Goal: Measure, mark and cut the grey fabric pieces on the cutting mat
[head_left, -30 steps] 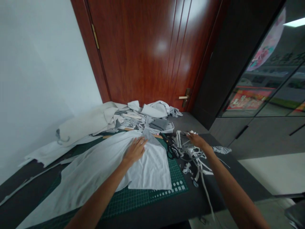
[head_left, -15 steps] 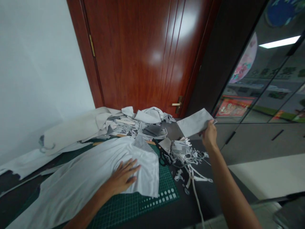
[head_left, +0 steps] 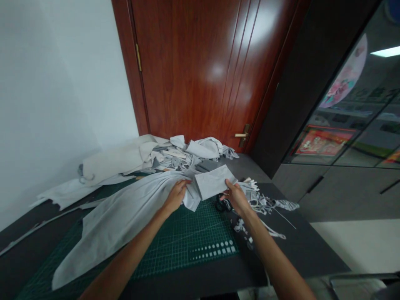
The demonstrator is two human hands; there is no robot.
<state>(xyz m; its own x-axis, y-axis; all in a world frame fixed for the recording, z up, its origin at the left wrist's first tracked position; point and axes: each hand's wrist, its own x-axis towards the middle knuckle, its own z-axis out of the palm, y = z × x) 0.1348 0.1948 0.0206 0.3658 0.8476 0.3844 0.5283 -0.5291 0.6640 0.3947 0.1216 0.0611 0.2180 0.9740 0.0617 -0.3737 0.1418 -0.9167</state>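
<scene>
Okay, head view, the only one we have. We see the left hand [head_left: 176, 196] with fingers closed on a bunched edge of the big grey cloth [head_left: 125, 214], which lies spread across the green cutting mat [head_left: 193, 235] and trails off toward the near left. The right hand [head_left: 236, 198] pinches the small grey piece [head_left: 212, 184] by its right edge, thumb on top. The piece is lifted a little above the mat, just beside the left hand and touching the big cloth's bunched corner. A dark object [head_left: 222, 204] (scissors, probably, mostly hidden) sits under the right hand at the mat's edge. Right of that we see a tangle of cut strips [head_left: 264, 203] on the dark table [head_left: 300, 250]. A heap of scraps [head_left: 175, 154] lies at the far end, against the red-brown door [head_left: 203, 71] with its handle [head_left: 242, 134].
</scene>
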